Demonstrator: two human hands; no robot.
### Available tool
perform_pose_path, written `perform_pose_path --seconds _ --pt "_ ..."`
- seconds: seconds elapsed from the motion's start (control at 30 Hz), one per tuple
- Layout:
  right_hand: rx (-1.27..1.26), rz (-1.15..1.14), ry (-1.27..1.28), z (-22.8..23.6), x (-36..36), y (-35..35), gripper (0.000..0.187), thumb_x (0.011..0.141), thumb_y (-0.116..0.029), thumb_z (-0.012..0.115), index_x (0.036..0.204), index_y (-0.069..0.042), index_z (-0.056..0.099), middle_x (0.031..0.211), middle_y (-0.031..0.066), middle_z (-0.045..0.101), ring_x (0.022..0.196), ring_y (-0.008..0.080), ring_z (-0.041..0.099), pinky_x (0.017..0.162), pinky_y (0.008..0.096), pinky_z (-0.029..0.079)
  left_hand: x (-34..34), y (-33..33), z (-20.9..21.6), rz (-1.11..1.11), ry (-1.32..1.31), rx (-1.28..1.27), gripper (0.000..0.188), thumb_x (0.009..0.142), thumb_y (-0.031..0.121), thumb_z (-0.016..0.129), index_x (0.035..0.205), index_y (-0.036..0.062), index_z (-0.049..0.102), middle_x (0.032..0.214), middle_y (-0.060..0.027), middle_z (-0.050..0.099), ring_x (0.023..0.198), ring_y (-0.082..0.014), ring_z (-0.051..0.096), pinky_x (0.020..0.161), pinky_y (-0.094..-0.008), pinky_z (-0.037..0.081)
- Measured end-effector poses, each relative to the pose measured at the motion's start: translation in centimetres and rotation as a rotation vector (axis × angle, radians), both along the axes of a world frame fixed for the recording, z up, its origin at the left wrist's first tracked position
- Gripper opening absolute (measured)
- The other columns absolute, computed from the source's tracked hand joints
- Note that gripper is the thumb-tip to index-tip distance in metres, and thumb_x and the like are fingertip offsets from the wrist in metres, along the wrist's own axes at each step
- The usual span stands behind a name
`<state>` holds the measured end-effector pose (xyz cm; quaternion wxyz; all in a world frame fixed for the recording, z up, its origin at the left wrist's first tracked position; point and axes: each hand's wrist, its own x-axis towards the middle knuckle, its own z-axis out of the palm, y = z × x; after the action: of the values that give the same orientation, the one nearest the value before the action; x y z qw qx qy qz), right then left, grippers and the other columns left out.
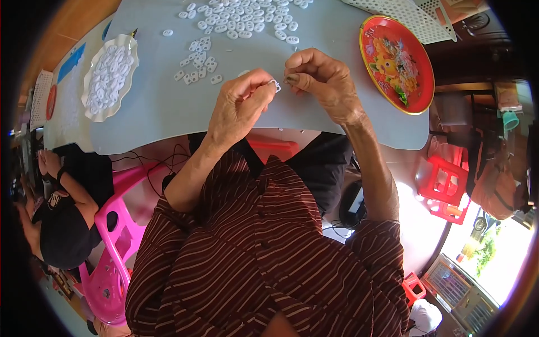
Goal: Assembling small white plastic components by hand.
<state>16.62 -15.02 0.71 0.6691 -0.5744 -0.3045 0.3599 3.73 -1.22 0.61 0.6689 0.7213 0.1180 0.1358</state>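
Observation:
Over the near edge of the grey table (163,115), my left hand (237,109) pinches a small white plastic piece (277,86) between thumb and fingertips. Close by on its right is my right hand (332,89), thumb pressed to the curled fingers; whatever they hold is too small to make out. A gap separates the two hands. Beyond them lie many white oval pieces with holes (241,25). A smaller cluster of white two-holed pieces (201,59) is nearer my left hand. At the left, a white scalloped dish (96,117) is heaped with similar white pieces.
A red round tray with a flower pattern (425,84) lies at the right table edge, near a white perforated basket (387,14). At left, another person (70,219) sits by a pink plastic chair (115,230). Red stools (443,182) stand at right.

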Motion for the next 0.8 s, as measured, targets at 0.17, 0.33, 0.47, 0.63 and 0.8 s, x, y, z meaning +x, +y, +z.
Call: perform_pose_path --seconds 0.17,0.33,0.47,0.63,0.8 --pt "-0.001 -0.020 -0.002 0.1 -0.5 0.1 0.014 0.085 -0.004 0.064 0.098 -0.002 0.059 0.084 0.0011 0.061 0.075 0.0076 0.058 0.070 0.0218 0.049 0.1 -0.4 -0.2 0.001 -0.010 0.035 0.014 0.087 0.010 0.053 0.075 0.0013 0.053 0.059 0.0032 0.045 0.054 -0.0035 0.040 0.047 -0.0205 0.033" --pt "0.000 -0.033 -0.012 0.1 -0.6 0.1 0.013 0.085 -0.003 0.063 0.097 -0.001 0.059 0.084 0.0015 0.062 0.075 0.0077 0.058 0.071 0.0221 0.050 0.2 -0.6 -0.2 -0.001 -0.041 0.055 0.016 0.087 0.010 0.053 0.074 0.0014 0.051 0.058 0.0031 0.044 0.053 -0.0033 0.038 0.046 -0.0209 0.032" --pt "0.000 -0.022 -0.001 0.0 -0.6 0.0 0.015 0.084 -0.003 0.064 0.098 -0.001 0.058 0.084 0.0019 0.062 0.077 0.0080 0.059 0.071 0.0224 0.050 0.2 -0.7 -0.3 0.015 -0.031 0.043 0.016 0.087 0.009 0.053 0.074 0.0013 0.050 0.057 0.0032 0.043 0.053 -0.0032 0.038 0.046 -0.0208 0.031" --pt "-0.021 -0.060 -0.021 0.5 -1.0 0.0 0.018 0.084 -0.001 0.064 0.099 -0.001 0.055 0.083 0.0021 0.062 0.079 0.0089 0.060 0.073 0.0230 0.050 0.3 -0.9 -0.5 0.015 -0.017 0.072 0.015 0.086 0.008 0.054 0.074 0.0008 0.050 0.057 0.0029 0.042 0.053 -0.0032 0.037 0.046 -0.0211 0.031" --pt "0.005 -0.062 -0.059 0.0 -1.1 -0.2 0.017 0.084 0.000 0.063 0.099 -0.001 0.055 0.085 0.0020 0.061 0.080 0.0087 0.059 0.074 0.0227 0.050 0.3 -1.4 -0.8 0.040 -0.087 0.116 0.015 0.085 0.006 0.056 0.073 0.0006 0.048 0.057 0.0018 0.042 0.053 -0.0043 0.037 0.047 -0.0222 0.033"
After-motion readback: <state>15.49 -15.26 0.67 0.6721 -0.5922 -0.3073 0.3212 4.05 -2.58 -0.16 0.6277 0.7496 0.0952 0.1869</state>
